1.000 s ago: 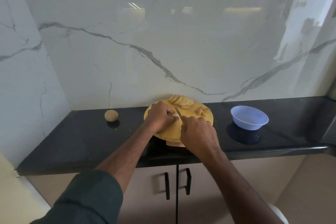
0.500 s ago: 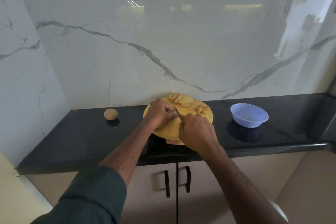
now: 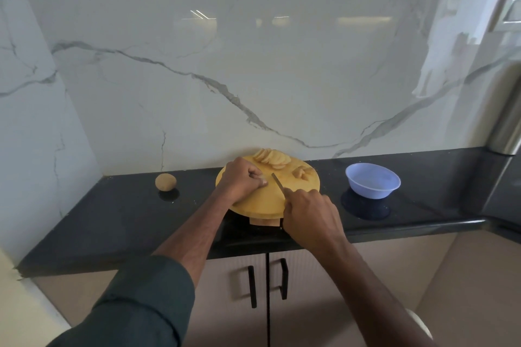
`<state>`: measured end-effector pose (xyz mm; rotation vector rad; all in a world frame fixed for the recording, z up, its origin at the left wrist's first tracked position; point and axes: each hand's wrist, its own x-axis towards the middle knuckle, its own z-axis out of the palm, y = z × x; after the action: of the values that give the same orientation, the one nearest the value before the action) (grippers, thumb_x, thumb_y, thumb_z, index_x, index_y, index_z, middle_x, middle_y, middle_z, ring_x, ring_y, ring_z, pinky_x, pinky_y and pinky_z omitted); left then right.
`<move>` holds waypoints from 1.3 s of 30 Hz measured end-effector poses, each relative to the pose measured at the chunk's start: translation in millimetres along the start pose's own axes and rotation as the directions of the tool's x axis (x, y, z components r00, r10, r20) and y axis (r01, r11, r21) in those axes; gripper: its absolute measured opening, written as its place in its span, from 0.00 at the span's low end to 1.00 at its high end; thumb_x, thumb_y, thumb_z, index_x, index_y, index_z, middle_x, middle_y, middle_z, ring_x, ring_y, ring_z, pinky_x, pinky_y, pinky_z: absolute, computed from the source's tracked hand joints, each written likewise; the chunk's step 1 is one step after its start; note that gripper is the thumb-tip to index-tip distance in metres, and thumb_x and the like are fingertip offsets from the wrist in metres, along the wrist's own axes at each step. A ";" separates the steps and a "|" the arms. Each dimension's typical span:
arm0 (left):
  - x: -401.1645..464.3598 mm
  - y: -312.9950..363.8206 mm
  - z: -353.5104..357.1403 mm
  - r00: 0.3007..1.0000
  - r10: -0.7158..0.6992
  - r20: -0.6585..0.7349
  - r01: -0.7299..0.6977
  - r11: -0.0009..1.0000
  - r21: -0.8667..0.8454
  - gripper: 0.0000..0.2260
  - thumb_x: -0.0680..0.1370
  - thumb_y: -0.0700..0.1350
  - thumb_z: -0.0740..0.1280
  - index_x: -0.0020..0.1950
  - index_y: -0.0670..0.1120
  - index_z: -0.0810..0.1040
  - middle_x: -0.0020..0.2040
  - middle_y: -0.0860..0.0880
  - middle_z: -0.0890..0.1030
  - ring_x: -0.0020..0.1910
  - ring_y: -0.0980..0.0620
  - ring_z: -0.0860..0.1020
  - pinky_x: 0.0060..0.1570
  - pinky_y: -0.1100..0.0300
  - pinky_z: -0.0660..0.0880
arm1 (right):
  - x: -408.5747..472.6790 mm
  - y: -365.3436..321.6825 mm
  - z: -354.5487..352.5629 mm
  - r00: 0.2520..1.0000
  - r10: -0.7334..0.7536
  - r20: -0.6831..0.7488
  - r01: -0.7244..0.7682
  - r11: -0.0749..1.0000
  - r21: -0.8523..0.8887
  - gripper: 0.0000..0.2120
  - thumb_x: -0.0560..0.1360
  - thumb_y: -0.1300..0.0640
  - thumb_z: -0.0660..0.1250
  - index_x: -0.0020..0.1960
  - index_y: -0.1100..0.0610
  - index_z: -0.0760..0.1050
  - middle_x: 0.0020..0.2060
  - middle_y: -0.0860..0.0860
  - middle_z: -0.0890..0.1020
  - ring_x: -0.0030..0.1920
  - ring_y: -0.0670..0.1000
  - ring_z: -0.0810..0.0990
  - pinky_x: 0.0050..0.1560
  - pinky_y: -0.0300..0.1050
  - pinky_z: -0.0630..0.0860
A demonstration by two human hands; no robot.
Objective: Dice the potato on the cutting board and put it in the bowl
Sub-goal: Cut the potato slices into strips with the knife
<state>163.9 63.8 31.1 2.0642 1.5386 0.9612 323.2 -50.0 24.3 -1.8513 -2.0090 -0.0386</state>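
The fingers (image 3: 255, 177) of the left hand (image 3: 241, 177) are curled down over a small piece of potato (image 3: 262, 178) on the left part of the round wooden cutting board (image 3: 262, 200), pinning it to the board, with only a pale sliver of it showing under the fingertips. Far to the left, near the counter's (image 3: 112, 211) back edge, a whole unpeeled potato (image 3: 165, 182) sits alone, well apart from the board. The board stands on a short wooden foot near the counter's front edge, about midway along it. At the board's back edge lies a fanned row of potato slices (image 3: 272, 159), and toward its right edge a small heap of cut potato chunks (image 3: 302, 172). Just right of the pinned piece, a knife (image 3: 277, 182) slants across the board, its tip toward the back and apart from the left fingertips; whether the blade touches the wood cannot be told. The right hand (image 3: 310, 214) wraps its fingers tightly round the knife's handle, which is hidden inside the fist, over the board's front right rim. Further right, a pale blue plastic bowl (image 3: 372, 182) stands on the counter, well apart from the board, with no potato showing inside it. A dark green sleeve (image 3: 135, 304) covers the left forearm at the lower left, and below the counter's front edge two cabinet doors carry black handles (image 3: 252, 286).
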 end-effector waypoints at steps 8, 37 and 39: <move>-0.6 -1.9 -6.4 0.999 -0.027 0.042 0.028 0.999 -0.026 0.14 0.70 0.43 0.80 0.54 0.42 0.85 0.41 0.50 0.84 0.40 0.62 0.78 0.52 0.65 0.75 | 4.3 5.9 -0.6 0.997 0.045 -0.062 -0.041 0.997 0.065 0.16 0.83 0.52 0.55 0.63 0.52 0.78 0.38 0.49 0.80 0.38 0.51 0.79 0.41 0.51 0.82; 2.5 -1.6 -4.8 0.999 -0.033 0.032 0.034 0.999 -0.015 0.02 0.71 0.39 0.78 0.42 0.41 0.88 0.39 0.47 0.86 0.41 0.54 0.83 0.45 0.70 0.72 | 34.4 -20.1 15.6 0.999 -0.009 -0.049 0.010 0.999 0.030 0.17 0.83 0.53 0.55 0.66 0.49 0.77 0.41 0.50 0.79 0.40 0.54 0.79 0.38 0.47 0.74; 2.9 -1.6 -4.8 0.999 -0.021 0.030 0.022 1.000 -0.014 0.02 0.71 0.39 0.77 0.42 0.42 0.88 0.39 0.47 0.86 0.43 0.54 0.83 0.45 0.70 0.72 | 36.0 -20.7 16.7 0.999 -0.005 -0.052 0.006 1.000 0.030 0.16 0.82 0.53 0.55 0.64 0.49 0.78 0.40 0.51 0.80 0.40 0.54 0.79 0.39 0.48 0.76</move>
<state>159.8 66.6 34.2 2.0387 1.5311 0.9267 297.3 -13.4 25.4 -1.8078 -1.9689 -0.0562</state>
